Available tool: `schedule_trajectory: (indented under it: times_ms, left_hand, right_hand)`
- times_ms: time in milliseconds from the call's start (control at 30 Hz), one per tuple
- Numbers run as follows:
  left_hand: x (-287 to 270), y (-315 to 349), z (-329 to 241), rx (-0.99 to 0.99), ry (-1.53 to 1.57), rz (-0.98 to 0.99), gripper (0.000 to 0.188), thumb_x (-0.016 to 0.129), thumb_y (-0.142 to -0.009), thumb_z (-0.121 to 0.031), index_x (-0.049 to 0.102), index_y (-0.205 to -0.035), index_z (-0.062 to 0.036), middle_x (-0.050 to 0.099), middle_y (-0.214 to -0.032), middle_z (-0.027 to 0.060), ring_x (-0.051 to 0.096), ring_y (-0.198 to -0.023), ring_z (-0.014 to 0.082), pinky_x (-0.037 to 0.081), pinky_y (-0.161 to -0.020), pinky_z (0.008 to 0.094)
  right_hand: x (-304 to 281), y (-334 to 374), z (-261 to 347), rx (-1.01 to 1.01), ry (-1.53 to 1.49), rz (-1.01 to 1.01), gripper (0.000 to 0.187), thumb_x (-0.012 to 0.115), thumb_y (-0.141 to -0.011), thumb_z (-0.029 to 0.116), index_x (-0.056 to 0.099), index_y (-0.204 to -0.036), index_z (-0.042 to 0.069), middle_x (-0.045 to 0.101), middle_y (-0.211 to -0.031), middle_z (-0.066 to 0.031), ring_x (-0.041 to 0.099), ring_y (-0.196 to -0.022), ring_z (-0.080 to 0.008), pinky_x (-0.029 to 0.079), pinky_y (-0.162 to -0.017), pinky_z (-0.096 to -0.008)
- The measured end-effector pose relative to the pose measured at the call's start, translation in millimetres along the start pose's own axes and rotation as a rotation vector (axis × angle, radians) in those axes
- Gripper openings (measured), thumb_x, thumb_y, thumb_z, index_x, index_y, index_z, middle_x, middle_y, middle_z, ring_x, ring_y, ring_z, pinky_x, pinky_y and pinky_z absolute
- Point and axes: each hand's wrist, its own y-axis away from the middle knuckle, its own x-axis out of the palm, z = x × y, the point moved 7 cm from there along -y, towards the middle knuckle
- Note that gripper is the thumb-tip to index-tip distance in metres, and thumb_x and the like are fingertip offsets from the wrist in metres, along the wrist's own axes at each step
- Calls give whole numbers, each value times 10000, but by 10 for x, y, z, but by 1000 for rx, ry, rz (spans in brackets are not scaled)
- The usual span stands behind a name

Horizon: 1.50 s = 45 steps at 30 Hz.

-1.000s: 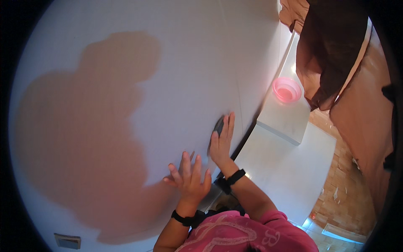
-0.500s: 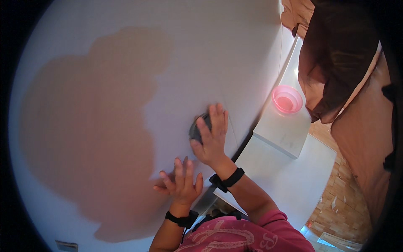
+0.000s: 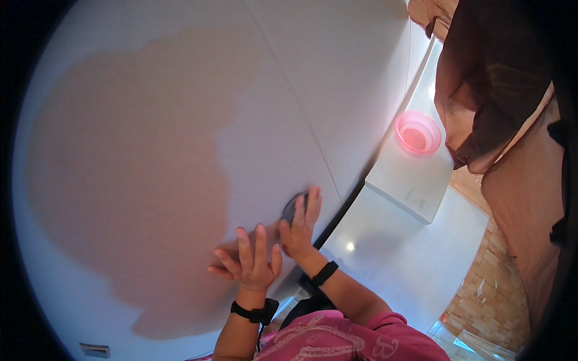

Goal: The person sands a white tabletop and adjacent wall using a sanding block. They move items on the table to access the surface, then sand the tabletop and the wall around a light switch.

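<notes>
My right hand (image 3: 300, 233) presses a dark grey pad (image 3: 291, 209) flat against a large white wall (image 3: 337, 102). Its fingers lie over the pad's right side; whether it is a sponge or a folded cloth I cannot make out. Lower and to the left, my left hand (image 3: 255, 269) is raised with its fingers spread and holds nothing. That hand is close to the wall, and I cannot tell whether it touches. Each wrist has a black band.
At the right, a pink plastic basin (image 3: 418, 133) stands on a white ledge (image 3: 409, 183) above a lower white surface (image 3: 397, 259). A brown curtain (image 3: 518, 180) hangs beyond it, over a wood-patterned floor (image 3: 487, 301). A small plate (image 3: 95, 350) is set in the wall at lower left.
My right hand has slid down the wall with the grey pad, closer to my left hand. The left hand has shifted slightly left and stays spread. The view has shifted a little.
</notes>
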Motion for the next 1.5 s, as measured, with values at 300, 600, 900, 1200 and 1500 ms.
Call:
schedule_trajectory:
  times_ms: [300, 600, 900, 1200, 1500]
  left_hand:
    - [209, 245, -297, 144, 62, 240, 577, 482, -980, -521, 571, -1446, -192, 317, -1630, 152, -5, -1539, 454, -143, -1186, 580]
    - [333, 393, -401, 184, 114, 255, 580, 474, -982, -530, 588, -1429, -179, 359, -1607, 153, -8, -1536, 455, -140, -1182, 576]
    - [292, 362, -388, 192, 177, 309, 614, 463, -982, -543, 590, -1416, -126, 342, -1611, 185, -60, -1536, 457, -187, -1164, 577]
    - [299, 519, -406, 198, 234, 387, 650, 476, -976, -539, 543, -1451, -101, 339, -1616, 169, -60, -1541, 443, -177, -1175, 557]
    - [464, 879, -553, 221, 268, 427, 638, 472, -986, -526, 524, -1471, -114, 323, -1629, 149, -34, -1543, 441, -178, -1171, 567]
  right_hand:
    - [-43, -250, -98, -73, 12, -10, 662, 509, -1004, 360, 267, -1590, 172, 152, -1655, -232, 159, -1517, -460, 117, -1183, -651]
    - [-64, 293, -1010, 442, -30, -25, 651, 431, -1037, 268, 185, -1596, 43, 94, -1664, -237, 150, -1531, -412, 150, -1230, -459]
    - [68, 497, -428, 143, -31, 1, 680, 454, -1019, 356, 190, -1608, 143, 93, -1655, -267, 132, -1516, -480, 87, -1193, -638]
    - [-117, 396, -1483, 484, -21, -49, 600, 388, -1015, 167, 230, -1560, -26, 130, -1663, -213, 173, -1528, -379, 134, -1241, -424]
    - [183, 1488, -967, 649, -153, 17, 699, 460, -1017, 263, 154, -1580, -15, 30, -1659, -262, 96, -1533, -427, 113, -1236, -496]
